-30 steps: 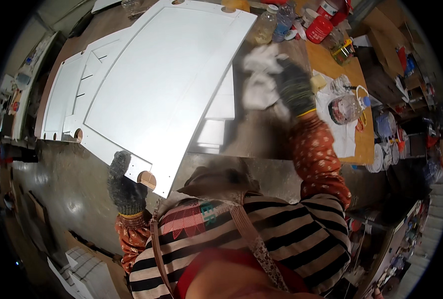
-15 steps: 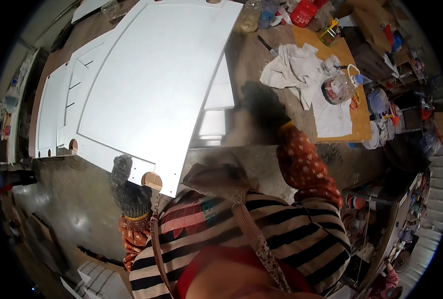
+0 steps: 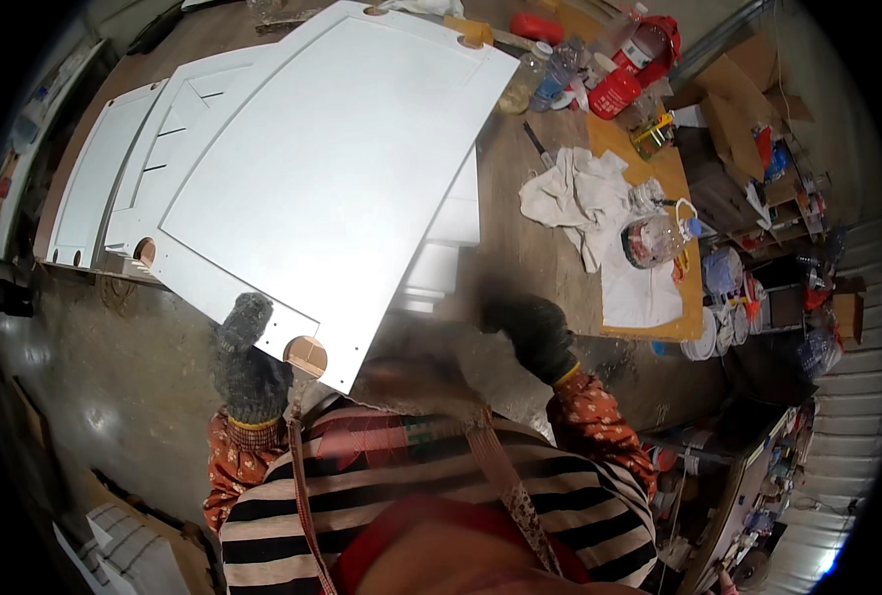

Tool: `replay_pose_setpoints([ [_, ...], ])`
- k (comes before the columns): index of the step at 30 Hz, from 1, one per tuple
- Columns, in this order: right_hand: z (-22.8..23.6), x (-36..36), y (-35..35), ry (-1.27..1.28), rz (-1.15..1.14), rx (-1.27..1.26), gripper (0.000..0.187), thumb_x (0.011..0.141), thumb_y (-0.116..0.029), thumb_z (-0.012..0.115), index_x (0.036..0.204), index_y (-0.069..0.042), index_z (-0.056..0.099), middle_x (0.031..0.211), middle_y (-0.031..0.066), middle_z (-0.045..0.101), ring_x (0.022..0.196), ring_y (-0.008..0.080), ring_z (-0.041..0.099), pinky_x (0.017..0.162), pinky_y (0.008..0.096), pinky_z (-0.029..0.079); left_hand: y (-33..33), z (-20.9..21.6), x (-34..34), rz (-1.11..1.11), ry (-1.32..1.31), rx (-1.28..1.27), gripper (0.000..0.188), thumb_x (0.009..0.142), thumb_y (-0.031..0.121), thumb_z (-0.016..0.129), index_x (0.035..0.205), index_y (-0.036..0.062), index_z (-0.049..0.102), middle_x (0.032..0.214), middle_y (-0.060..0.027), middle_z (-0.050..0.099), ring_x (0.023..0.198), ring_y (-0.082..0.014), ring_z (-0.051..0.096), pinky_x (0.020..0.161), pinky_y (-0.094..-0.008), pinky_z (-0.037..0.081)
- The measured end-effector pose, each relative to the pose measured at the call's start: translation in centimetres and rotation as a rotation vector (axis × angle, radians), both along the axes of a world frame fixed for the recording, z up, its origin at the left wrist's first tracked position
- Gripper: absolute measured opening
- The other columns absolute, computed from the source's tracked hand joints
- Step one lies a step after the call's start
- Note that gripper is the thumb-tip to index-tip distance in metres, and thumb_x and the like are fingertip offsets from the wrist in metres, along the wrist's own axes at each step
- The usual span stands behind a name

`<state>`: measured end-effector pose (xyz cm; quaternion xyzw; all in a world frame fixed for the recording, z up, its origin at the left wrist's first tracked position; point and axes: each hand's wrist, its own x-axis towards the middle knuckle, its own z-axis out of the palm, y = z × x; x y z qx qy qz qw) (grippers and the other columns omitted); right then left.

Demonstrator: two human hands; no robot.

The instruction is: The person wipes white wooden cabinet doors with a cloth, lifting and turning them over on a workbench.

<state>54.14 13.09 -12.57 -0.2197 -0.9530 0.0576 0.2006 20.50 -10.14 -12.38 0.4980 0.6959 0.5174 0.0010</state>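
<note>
A large white panel (image 3: 332, 169) with a grooved border and round cut-outs slants across the workbench, its near corner jutting toward my body. My left hand (image 3: 248, 362), in a dark grey knitted glove, is closed on the panel's near-left edge beside a round cut-out; part of the hand lies on top and the fingers underneath are hidden. To the right of the panel, over the bench's front edge, is my gloved right hand (image 3: 532, 335). Motion smears its fingers, and nothing can be made out in them. Smaller white pieces (image 3: 431, 270) lie partly beneath the panel.
More white panels (image 3: 99, 183) lie to the left. On the right of the bench are a crumpled white cloth (image 3: 570, 193), a clear jar (image 3: 649, 241) and a dark-handled tool (image 3: 537, 144). Plastic bottles (image 3: 557, 74) and a red container (image 3: 615, 94) stand farther back.
My right hand has come back from beside the cloth toward the bench's front edge. My left hand keeps its grip on the panel. The whole view has shifted slightly.
</note>
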Motion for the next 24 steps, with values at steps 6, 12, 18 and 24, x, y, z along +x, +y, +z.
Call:
replay_pose_setpoints([
  [6, 10.0, -3.1, 4.8, 0.162, -0.078, 0.525, 0.036, 0.076, -0.013, 0.065, 0.11, -0.003, 0.057, 0.115, 0.0129, 0.06, 0.06, 0.0242, 0.06, 0.045, 0.0314, 0.046, 0.0, 0.6, 0.6, -0.175, 0.262, 0.061, 0.063, 0.07, 0.017, 0.077, 0.123, -0.0024, 0.05, 0.124, -0.0156, 0.055, 0.117, -0.0267, 0.053, 0.1, -0.0392, 0.042],
  [12, 16.9, -12.1, 10.9, -0.181, -0.235, 0.13, 0.038, 0.087, -0.021, 0.054, 0.124, -0.009, 0.053, 0.106, 0.0137, 0.062, 0.068, 0.0245, 0.064, 0.063, 0.0346, 0.05, -0.6, -0.3, 1.2, -0.081, 0.243, -0.014, 0.054, 0.066, 0.022, 0.082, 0.11, 0.0002, 0.06, 0.113, -0.0145, 0.06, 0.11, -0.0293, 0.056, 0.096, -0.041, 0.044],
  [18, 17.8, -16.3, 17.9, -0.317, -0.214, 0.137, 0.039, 0.088, -0.027, 0.054, 0.123, -0.011, 0.054, 0.103, 0.0159, 0.063, 0.09, 0.032, 0.061, 0.078, 0.0409, 0.048, 0.7, 2.0, 2.7, -0.097, 0.23, 0.136, 0.038, 0.077, 0.012, 0.069, 0.111, 0.0, 0.059, 0.115, -0.0152, 0.06, 0.114, -0.0295, 0.054, 0.098, -0.0397, 0.043],
  [24, 16.2, -16.0, 18.0, -0.31, -0.093, 0.096, 0.041, 0.089, -0.029, 0.053, 0.128, -0.015, 0.051, 0.109, 0.0152, 0.062, 0.086, 0.0313, 0.062, 0.074, 0.0394, 0.049, 0.3, 1.0, 2.9, -0.054, 0.145, 0.127, 0.059, 0.064, 0.028, 0.084, 0.109, 0.0012, 0.057, 0.113, -0.0144, 0.059, 0.109, -0.0304, 0.056, 0.097, -0.0423, 0.042],
])
